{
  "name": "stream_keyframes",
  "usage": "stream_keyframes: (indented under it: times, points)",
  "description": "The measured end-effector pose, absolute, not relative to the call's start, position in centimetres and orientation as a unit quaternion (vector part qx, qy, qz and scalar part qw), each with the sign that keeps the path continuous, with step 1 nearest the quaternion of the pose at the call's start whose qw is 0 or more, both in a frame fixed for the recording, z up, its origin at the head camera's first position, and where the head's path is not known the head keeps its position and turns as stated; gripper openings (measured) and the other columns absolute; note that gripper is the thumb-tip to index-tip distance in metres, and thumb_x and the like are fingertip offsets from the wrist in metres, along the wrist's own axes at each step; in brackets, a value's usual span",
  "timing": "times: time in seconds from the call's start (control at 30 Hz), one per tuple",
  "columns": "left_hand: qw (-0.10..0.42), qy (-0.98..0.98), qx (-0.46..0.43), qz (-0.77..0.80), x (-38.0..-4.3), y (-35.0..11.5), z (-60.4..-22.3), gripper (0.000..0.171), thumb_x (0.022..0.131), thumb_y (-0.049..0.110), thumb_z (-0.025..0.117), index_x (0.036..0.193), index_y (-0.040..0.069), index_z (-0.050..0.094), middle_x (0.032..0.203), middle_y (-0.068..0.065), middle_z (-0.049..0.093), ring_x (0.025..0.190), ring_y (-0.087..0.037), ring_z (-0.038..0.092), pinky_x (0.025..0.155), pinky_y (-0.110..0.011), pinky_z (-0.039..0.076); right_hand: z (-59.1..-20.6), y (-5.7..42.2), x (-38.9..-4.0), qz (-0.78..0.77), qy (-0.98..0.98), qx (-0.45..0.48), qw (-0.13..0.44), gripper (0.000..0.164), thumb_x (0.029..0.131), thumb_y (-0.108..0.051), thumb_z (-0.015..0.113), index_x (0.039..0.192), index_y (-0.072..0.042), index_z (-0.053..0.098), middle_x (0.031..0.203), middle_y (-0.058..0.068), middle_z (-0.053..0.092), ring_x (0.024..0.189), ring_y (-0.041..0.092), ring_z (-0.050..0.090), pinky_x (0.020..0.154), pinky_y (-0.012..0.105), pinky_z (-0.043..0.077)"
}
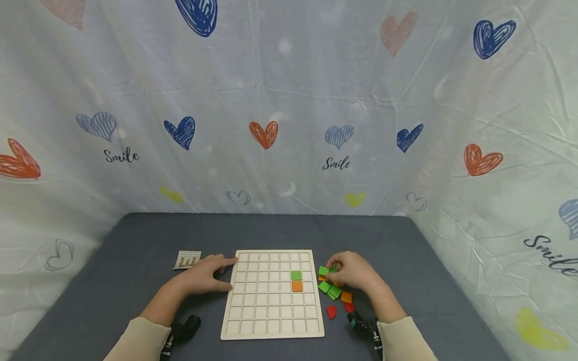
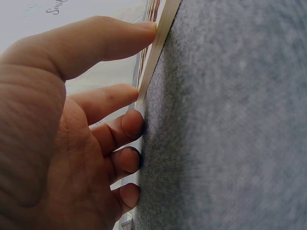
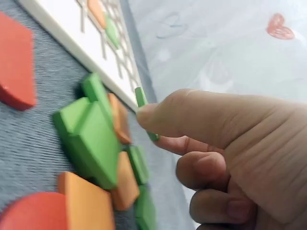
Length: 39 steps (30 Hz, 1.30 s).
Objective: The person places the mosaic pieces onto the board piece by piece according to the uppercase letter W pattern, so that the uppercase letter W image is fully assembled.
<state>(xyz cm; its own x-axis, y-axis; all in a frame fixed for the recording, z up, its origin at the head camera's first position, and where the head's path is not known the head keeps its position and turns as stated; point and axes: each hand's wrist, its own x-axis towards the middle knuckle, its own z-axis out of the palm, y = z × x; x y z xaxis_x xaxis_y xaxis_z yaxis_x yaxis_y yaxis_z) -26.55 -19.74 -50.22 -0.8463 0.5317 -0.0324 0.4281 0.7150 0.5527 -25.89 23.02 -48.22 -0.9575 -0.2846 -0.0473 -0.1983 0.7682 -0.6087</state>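
A pale wooden grid board (image 1: 261, 300) lies on the table, with one green tile (image 1: 296, 275) and one orange tile (image 1: 296, 286) in its cells. At the board's left edge, my left hand (image 1: 205, 275) touches the side with thumb and index fingertip; the other fingers are loosely bent. To the right of the board, my right hand (image 1: 354, 272) pinches a thin green tile (image 3: 140, 97) between thumb and index finger. It is above a loose pile of green tiles (image 3: 98, 141) and orange tiles (image 3: 89, 205).
Two red pieces, one a rounded wedge (image 1: 331, 312), lie nearer me beside the pile. A small printed card (image 1: 187, 259) sits beyond my left hand. Behind the dark grey table (image 1: 361, 235) hangs a curtain (image 1: 298, 100) with hearts.
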Motion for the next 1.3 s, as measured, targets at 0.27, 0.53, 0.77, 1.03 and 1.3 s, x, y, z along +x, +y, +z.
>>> stream_keyframes:
  times: [0.27,0.53,0.77,1.03,1.3]
  points:
    - [0.094,0.92,0.262,0.275,-26.5,-19.7,-50.4,0.078,0.087,0.04,0.081,0.15,0.005,0.053,0.087,-0.002,0.042,0.077,-0.017,0.036,0.068,-0.041,0.03,-46.2,23.9,-25.5,-0.338,0.935,-0.108,0.023,0.02,0.091,-0.016,0.078,0.111,-0.011,0.077,0.057,-0.003,0.035,0.047,0.013,0.025,0.051,0.029,0.029]
    - [0.096,0.921,0.261,0.273,-26.4,-19.7,-50.3,0.079,0.087,0.041,0.081,0.151,0.005,0.052,0.088,-0.002,0.042,0.079,-0.018,0.037,0.069,-0.042,0.03,-43.8,23.6,-24.4,-0.339,0.936,-0.096,-0.001,0.025,0.092,-0.016,0.075,0.117,-0.012,0.075,0.056,-0.004,0.03,0.047,0.014,0.024,0.051,0.03,0.03]
    - [0.094,0.923,0.258,0.268,-26.4,-19.7,-50.3,0.079,0.087,0.041,0.081,0.151,0.005,0.052,0.09,-0.002,0.043,0.081,-0.018,0.038,0.07,-0.043,0.031,-42.3,22.9,-23.3,-0.324,0.938,-0.124,-0.015,0.022,0.091,-0.017,0.076,0.113,-0.016,0.077,0.057,-0.005,0.031,0.048,0.012,0.024,0.053,0.029,0.031]
    - [0.092,0.923,0.259,0.271,-26.4,-19.7,-50.2,0.078,0.087,0.04,0.081,0.15,0.005,0.053,0.089,-0.002,0.043,0.079,-0.017,0.037,0.069,-0.042,0.03,-40.9,21.7,-22.0,-0.317,0.933,-0.17,-0.01,0.018,0.091,-0.019,0.078,0.108,-0.018,0.077,0.059,-0.008,0.033,0.05,0.009,0.025,0.056,0.028,0.032]
    - [0.089,0.923,0.258,0.27,-26.5,-19.8,-50.5,0.078,0.086,0.041,0.081,0.15,0.006,0.054,0.087,-0.001,0.041,0.076,-0.015,0.035,0.068,-0.04,0.029,-40.7,20.7,-21.3,-0.299,0.926,-0.231,0.023,0.016,0.091,-0.019,0.077,0.106,-0.019,0.076,0.058,-0.009,0.033,0.049,0.006,0.027,0.056,0.025,0.034]
